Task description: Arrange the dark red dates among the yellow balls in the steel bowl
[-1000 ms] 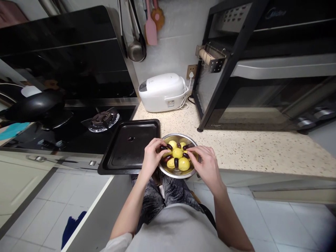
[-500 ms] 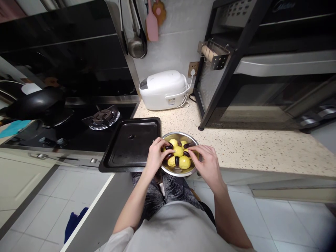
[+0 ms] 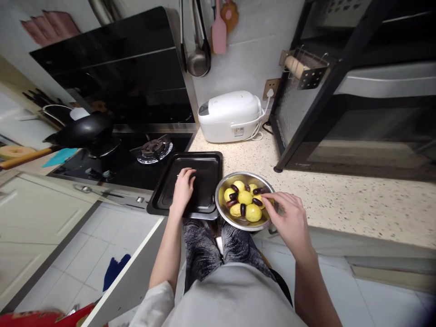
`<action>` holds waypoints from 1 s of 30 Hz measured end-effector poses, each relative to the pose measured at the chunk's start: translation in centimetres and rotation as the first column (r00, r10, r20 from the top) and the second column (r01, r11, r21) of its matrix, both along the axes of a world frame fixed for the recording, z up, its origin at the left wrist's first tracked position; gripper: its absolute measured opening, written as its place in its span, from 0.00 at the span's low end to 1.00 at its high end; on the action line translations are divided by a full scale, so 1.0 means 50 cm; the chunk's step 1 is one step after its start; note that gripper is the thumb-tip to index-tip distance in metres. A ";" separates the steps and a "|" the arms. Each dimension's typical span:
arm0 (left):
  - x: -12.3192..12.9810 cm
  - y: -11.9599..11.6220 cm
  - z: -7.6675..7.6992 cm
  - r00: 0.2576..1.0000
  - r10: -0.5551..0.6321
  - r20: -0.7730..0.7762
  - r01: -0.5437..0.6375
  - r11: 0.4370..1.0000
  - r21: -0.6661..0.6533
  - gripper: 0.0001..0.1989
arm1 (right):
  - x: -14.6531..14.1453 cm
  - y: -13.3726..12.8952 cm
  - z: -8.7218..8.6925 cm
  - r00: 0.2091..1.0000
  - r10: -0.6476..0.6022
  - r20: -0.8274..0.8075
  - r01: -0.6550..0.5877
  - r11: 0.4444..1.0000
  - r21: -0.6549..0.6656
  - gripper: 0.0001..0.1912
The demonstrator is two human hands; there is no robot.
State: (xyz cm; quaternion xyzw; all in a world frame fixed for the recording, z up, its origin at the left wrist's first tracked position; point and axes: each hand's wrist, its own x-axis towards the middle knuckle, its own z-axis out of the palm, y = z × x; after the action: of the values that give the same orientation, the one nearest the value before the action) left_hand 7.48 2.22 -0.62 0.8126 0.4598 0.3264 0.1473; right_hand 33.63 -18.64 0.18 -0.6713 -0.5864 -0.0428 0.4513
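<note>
A metal bowl [image 3: 220,212] holds several yellow balls [image 3: 245,197] with dark, oval, date-like pieces [image 3: 243,210] between them. Over the black baking tray [image 3: 207,175] is my left hand [image 3: 183,187], its fingers curled down and anything in them hidden. My right hand [image 3: 288,211] reaches over the bowl's right rim, thumb and forefinger pinched beside a dark piece [image 3: 257,201] on a right-hand ball. Whether this pinch holds anything is too small to tell.
A white appliance [image 3: 230,117] stands behind the bowl, with its cord plugged into the wall. To the left are a gas burner [image 3: 153,149] and a black wok [image 3: 86,129]. A large oven [image 3: 357,136] sits at the right.
My left hand has left the bowl and moved left over the tray, covering where a small dark piece lay. My right hand stays at the bowl, slightly back. The view has shifted left.
</note>
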 end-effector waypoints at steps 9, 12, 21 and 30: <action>-0.058 0.082 -0.018 0.948 0.055 -0.313 -0.082 0.994 -0.074 0.16 | -0.011 0.000 0.002 1.000 0.006 -0.018 -0.006 1.000 0.000 0.08; -0.051 0.083 -0.015 0.941 0.067 -0.332 -0.093 0.994 -0.064 0.14 | -0.011 -0.002 0.007 1.000 0.000 -0.019 0.000 1.000 -0.008 0.08; -0.007 0.069 0.027 0.967 -0.038 -0.253 0.032 0.999 -0.030 0.11 | -0.005 -0.008 0.003 1.000 -0.015 -0.021 0.015 1.000 -0.002 0.08; 0.159 -0.055 0.082 0.739 -0.668 -0.089 0.669 0.743 -0.018 0.13 | -0.003 -0.015 0.004 1.000 -0.020 -0.023 0.019 1.000 -0.007 0.09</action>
State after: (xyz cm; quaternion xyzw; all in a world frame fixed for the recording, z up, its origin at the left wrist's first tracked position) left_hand 15.43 -0.52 3.48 0.9383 0.1416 0.2187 0.2276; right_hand 33.48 -19.38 0.41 -0.6791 -0.5747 -0.0374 0.4552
